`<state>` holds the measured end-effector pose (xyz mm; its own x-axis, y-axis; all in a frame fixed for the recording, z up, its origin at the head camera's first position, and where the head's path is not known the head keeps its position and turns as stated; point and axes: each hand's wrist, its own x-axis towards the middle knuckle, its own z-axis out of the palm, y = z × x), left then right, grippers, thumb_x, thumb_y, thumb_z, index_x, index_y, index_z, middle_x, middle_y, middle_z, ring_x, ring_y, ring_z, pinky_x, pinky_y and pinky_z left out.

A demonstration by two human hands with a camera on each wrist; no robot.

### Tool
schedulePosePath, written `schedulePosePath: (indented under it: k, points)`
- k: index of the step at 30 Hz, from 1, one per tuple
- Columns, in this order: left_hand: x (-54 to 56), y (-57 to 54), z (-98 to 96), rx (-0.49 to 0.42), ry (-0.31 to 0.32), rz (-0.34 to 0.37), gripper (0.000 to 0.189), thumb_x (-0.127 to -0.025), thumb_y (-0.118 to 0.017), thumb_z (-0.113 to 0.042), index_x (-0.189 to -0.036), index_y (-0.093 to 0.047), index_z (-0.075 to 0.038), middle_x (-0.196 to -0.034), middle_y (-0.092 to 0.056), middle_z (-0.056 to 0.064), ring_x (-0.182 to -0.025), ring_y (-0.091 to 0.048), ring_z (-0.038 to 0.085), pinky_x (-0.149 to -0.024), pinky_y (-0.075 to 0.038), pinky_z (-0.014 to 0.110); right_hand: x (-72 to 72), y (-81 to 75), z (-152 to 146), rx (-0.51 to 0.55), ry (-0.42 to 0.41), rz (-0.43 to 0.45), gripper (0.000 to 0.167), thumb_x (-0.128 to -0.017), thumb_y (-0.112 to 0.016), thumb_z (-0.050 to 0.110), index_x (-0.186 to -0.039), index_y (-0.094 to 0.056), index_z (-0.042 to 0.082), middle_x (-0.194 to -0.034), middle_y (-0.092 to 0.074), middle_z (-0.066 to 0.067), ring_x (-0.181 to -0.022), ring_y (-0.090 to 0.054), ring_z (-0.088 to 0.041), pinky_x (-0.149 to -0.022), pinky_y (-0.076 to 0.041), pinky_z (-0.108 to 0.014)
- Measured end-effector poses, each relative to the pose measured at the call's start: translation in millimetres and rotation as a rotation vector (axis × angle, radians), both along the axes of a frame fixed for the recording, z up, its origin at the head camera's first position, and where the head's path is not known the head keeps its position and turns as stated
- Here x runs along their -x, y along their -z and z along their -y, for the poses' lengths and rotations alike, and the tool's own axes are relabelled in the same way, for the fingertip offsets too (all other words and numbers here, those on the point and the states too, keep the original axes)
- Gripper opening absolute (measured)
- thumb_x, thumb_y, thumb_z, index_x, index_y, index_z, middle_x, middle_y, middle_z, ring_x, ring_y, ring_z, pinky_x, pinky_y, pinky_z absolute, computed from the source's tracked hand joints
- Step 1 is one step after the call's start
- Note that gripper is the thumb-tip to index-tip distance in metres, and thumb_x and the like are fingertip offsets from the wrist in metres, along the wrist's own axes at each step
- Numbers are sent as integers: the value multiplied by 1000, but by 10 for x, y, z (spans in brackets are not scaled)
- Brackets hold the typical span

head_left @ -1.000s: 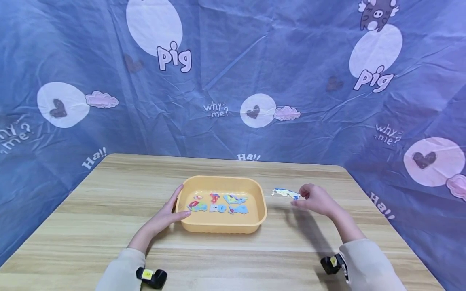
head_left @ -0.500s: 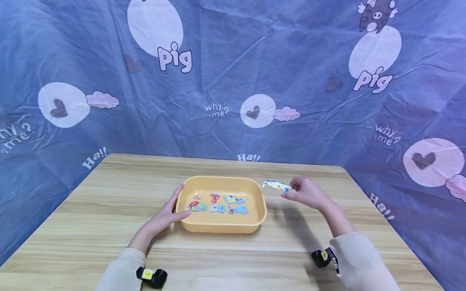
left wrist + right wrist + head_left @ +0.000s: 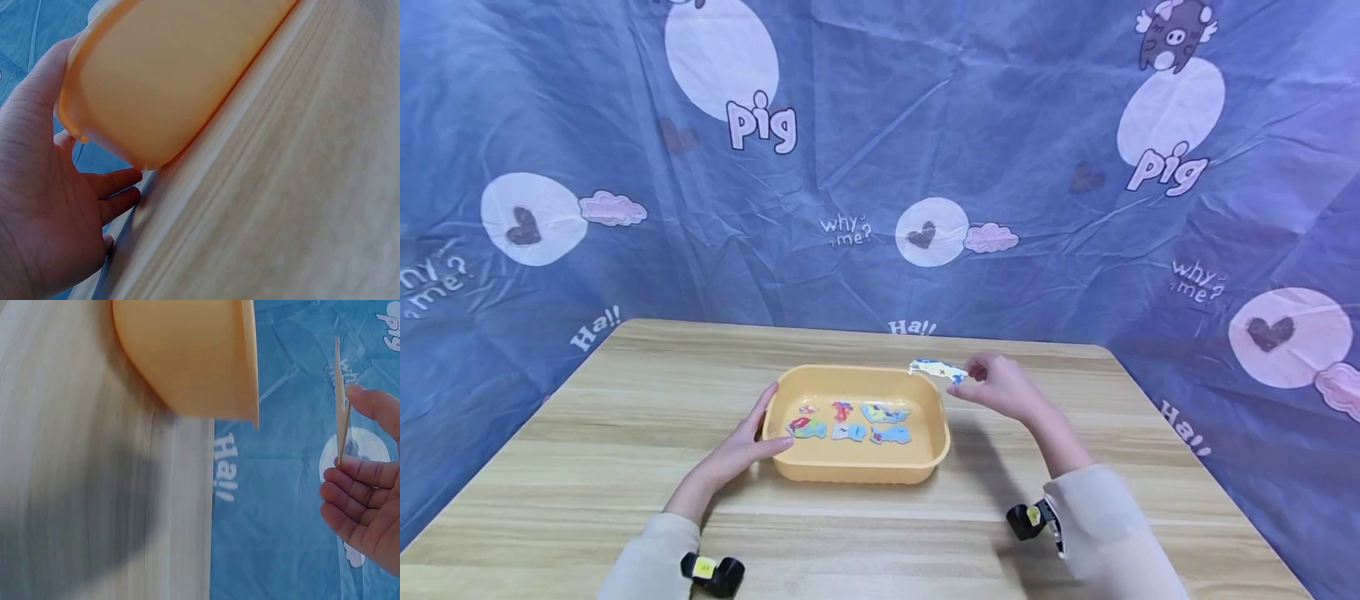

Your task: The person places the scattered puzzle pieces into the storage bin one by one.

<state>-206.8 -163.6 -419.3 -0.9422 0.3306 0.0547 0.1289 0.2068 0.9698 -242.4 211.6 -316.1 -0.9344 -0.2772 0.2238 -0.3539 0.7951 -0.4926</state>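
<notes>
A shallow yellow-orange plastic basin (image 3: 857, 472) stands on the table. My left hand (image 3: 739, 452) holds its left end, thumb over the rim and fingers along the outer wall; in the left wrist view other fingers of this left hand (image 3: 53, 206) spread below the basin's corner. Between thumb and fingertips my right hand (image 3: 1000, 388) pinches one end of a thin flat puzzle piece (image 3: 937, 369), blue, white and yellow, raised over the basin's far right rim. The right wrist view shows this puzzle piece (image 3: 342, 415) edge-on. Several colourful flat pieces (image 3: 848, 432) lie inside the basin.
The basin sits on a light wood-grain table (image 3: 820, 550). A blue printed cloth (image 3: 865, 167) hangs behind the table and along its sides. Each sleeve carries a black wrist camera, the left camera (image 3: 715, 573) and the right camera (image 3: 1028, 520).
My right hand has moved left and away from me with the puzzle piece, from right of the basin to over its far right rim. The left hand and basin stay put.
</notes>
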Motion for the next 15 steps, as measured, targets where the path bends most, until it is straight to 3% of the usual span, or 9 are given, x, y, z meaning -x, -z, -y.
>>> schedulePosePath:
  k: [8,15]
  points:
    - [-4,3,-11,-11,7,-5,86,-78,-63,-23,-139,-3,-25,-141,-5,17,-126,-10,30,-99,-9,45,21,44,211,101,12,-43,43,-66,-71,30,-90,-58,-3,-84,-58,-12,-78,-53,-24,-69,-44,-35]
    - [12,15,-5,-9,12,-11,85,-78,-62,-23,-139,-3,-24,-141,-5,19,-126,-10,31,-99,-9,46,61,110,364,258,19,-4,42,-67,-72,22,-94,-56,-7,-87,-57,-18,-80,-53,-26,-71,-45,-35]
